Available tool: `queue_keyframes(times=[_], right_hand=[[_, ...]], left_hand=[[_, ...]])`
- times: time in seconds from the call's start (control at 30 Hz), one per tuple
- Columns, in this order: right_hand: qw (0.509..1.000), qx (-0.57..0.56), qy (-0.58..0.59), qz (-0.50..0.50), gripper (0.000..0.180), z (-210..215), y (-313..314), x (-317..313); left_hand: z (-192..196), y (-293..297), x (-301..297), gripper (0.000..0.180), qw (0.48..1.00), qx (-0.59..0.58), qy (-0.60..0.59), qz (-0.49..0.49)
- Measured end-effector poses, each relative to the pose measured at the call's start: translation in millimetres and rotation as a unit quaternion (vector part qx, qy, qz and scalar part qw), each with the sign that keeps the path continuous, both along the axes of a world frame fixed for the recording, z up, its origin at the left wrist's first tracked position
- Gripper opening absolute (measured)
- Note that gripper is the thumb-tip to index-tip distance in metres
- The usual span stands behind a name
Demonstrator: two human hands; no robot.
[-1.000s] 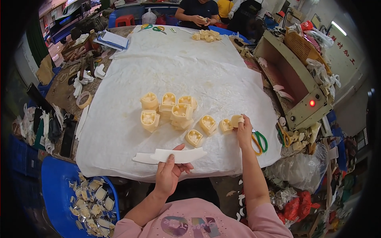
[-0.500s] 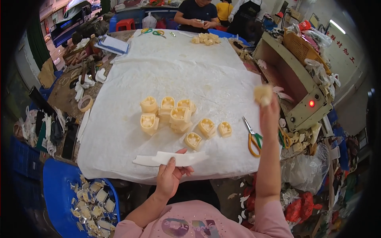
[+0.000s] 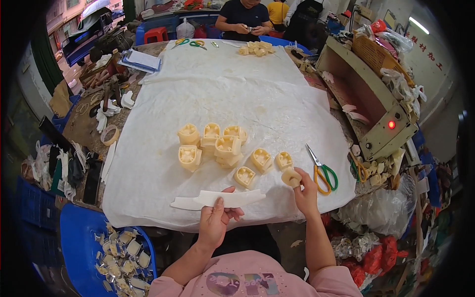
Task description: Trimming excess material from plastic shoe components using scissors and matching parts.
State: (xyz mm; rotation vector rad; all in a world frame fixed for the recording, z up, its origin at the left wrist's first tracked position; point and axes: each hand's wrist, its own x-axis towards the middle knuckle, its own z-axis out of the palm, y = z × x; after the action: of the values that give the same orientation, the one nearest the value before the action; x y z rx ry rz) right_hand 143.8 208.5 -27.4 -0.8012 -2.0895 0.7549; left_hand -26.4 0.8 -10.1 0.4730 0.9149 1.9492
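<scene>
My left hand (image 3: 215,221) grips a long white strip (image 3: 228,199) near the table's front edge, thumb on top; it looks like two overlapping layers. Pinched in my right hand (image 3: 306,195) is a cream-coloured moulded plastic piece (image 3: 290,176), with a loose cream cup-shaped piece (image 3: 284,159) just beyond it. Two more cream pieces, one (image 3: 261,158) and another (image 3: 244,176), lie between my hands. Farther left stands a cluster of several such pieces (image 3: 227,144), some stacked. To the right of my right hand rest scissors (image 3: 324,174) with orange and green handles, blades apart.
A white cloth (image 3: 163,104) covers the table. On the right stands a beige machine (image 3: 368,106) with a red light. At lower left is a blue tub (image 3: 79,247) of metallic-looking pieces. Across the table a person (image 3: 245,20) handles something small beside a cream pile (image 3: 256,48).
My right hand has come from beside the machine toward me and leftward, bringing the cream piece over the cloth's front right. My left hand still grips the white strip.
</scene>
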Motion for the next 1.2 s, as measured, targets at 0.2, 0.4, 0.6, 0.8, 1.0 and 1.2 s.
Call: queue_keyframes(times=[0.2, 0.4, 0.6, 0.8, 1.0, 1.2], right_hand=[[0.988, 0.068, -0.137, 0.016, 0.041, -14.2, -7.9, 15.1], [0.988, 0.1, -0.117, -0.021, 0.049, -14.3, -18.7, 11.9], [0.988, 0.078, -0.126, -0.038, 0.052, -10.8, -22.4, 14.7], [0.992, 0.045, -0.113, -0.029, 0.05, -18.0, -19.3, 18.7], [0.992, 0.002, 0.115, -0.054, 0.049, -2.2, -33.1, 14.1], [0.991, -0.016, 0.136, 0.0, 0.043, 21.3, -47.4, 4.6]], left_hand=[[-2.0, 3.4, 3.3, 0.042, 1.0, -0.021, -0.003, -0.002], [-3.2, 2.3, 3.6, 0.041, 1.0, -0.022, 0.006, -0.01], [-5.5, 1.3, 6.1, 0.041, 0.999, -0.03, 0.009, -0.008], [-7.3, -0.2, 6.2, 0.039, 0.999, -0.035, 0.022, 0.0], [-9.6, -2.0, 6.0, 0.034, 0.997, -0.043, 0.043, 0.044], [-9.8, -3.2, 6.6, 0.033, 0.998, -0.036, 0.033, 0.042]])
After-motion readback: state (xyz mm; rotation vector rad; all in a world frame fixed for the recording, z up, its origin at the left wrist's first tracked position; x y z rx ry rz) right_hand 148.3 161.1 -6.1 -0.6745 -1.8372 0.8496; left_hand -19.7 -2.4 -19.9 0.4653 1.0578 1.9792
